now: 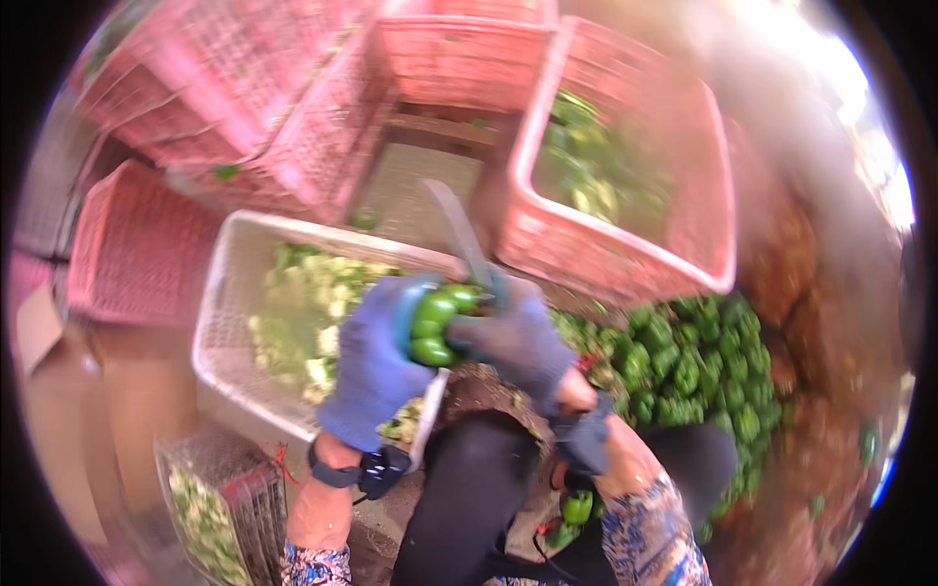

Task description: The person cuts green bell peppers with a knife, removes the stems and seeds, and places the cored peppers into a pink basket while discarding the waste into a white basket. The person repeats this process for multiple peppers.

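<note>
My left hand point(374, 359), in a blue work glove, is closed around a green bell pepper point(434, 326). My right hand point(513, 329), gloved too, grips a knife point(460, 227) whose handle is hidden in the fist, its blade pointing up and away from me. The right thumb lies against the pepper near its top. Both hands are held over the right edge of a white plastic crate point(322, 227) with pale green and whitish pepper cores or scraps point(315, 322) in it. Motion blurs the blade and right fingers.
A pink crate point(615, 256) ahead at right holds green pieces. A heap of green bell peppers point(689, 366) covers the floor to my right. More pink crates point(462, 62) stand ahead and at left. A dark crate point(253, 505) with pale scraps sits lower left.
</note>
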{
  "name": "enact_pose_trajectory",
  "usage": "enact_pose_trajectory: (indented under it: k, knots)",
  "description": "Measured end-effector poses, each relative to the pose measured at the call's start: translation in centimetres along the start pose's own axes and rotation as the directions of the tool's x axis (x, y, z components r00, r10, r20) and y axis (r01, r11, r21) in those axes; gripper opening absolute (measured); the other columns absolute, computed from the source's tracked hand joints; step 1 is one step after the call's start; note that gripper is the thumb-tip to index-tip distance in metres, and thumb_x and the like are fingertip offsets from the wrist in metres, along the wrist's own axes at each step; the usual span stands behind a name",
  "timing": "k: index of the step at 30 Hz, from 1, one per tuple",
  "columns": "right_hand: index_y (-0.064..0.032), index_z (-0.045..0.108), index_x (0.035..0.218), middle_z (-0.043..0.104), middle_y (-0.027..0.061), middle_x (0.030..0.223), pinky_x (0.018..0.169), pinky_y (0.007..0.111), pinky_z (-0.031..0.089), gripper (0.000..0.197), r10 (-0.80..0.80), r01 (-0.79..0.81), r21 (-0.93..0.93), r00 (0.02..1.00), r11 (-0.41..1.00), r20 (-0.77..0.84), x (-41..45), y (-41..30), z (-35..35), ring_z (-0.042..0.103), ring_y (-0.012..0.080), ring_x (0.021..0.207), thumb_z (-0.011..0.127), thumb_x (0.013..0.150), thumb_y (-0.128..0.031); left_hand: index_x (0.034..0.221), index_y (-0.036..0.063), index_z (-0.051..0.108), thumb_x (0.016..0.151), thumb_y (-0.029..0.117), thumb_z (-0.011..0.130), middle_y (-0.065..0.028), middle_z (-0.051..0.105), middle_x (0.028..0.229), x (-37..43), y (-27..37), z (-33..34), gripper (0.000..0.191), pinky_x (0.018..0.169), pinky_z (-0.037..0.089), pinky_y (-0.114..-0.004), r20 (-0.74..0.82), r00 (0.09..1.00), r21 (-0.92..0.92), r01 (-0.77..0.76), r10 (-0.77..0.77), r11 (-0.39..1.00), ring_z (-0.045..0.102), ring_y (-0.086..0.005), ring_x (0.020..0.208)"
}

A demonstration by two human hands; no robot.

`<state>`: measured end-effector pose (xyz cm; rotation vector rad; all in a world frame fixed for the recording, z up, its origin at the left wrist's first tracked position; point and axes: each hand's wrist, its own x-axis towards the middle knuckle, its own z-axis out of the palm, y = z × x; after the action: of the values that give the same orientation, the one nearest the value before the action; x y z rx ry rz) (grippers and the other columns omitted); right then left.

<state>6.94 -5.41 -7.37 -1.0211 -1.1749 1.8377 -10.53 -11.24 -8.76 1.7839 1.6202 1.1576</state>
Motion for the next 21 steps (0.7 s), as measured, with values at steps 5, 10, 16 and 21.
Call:
enact_pose_trajectory:
  k: [5,10,16,21]
  knots:
    - [-0.0033,0.060,0.106,0.070,0.0222,0.091,0.074,0.051,0.059,0.045,-0.309,0.171,-0.939,0.948,0.298,0.074,0.3,0.2,-0.2,0.073,0.0410,0.084,0.081,0.076,-0.029,0.127,0.0045,0.068,0.074,0.003,0.088,-0.0134,0.073,0.117,-0.6,-0.4,1.4,0.057,0.094,0.058,-0.040,0.035,0.994,-0.146,0.106,-0.102,0.984,0.073,-0.0294,0.105]
    - [-0.0071,0.060,0.109,0.071,0.0205,0.091,0.069,0.051,0.058,0.039,-0.316,0.244,-0.967,0.926,0.076,0.208,-1.5,-0.8,-3.2,0.072,0.0417,0.082,0.081,0.079,-0.021,0.130,0.0038,0.066,0.060,0.005,0.097,-0.0087,0.073,0.121,-2.1,-0.9,-0.8,0.076,0.098,0.057,-0.035,0.004,0.983,-0.356,0.174,-0.185,0.918,0.069,-0.0192,0.110]
    - [-0.0082,0.074,0.109,0.070,0.0036,0.084,0.061,0.027,0.054,0.027,-0.383,0.006,-0.784,0.875,0.621,-0.296,-3.8,-8.2,-10.7,0.067,0.0110,0.070,0.085,0.087,-0.022,0.131,0.0032,0.066,0.057,0.000,0.098,-0.0055,0.074,0.115,-1.3,-1.5,-3.6,0.080,0.094,0.058,-0.031,-0.014,0.948,-0.460,0.277,-0.319,0.843,0.069,-0.0149,0.103]
    - [0.0014,0.073,0.118,0.063,0.0011,0.073,0.051,0.027,0.045,0.041,-0.465,-0.086,-0.837,0.798,0.541,-0.383,-2.7,-13.2,-15.2,0.056,0.0091,0.056,0.076,0.096,-0.032,0.135,0.0041,0.065,0.061,-0.002,0.094,-0.0057,0.074,0.117,-1.6,-2.6,-4.3,0.079,0.091,0.059,-0.030,0.080,0.926,-0.422,0.366,-0.368,0.829,0.070,-0.0151,0.104]
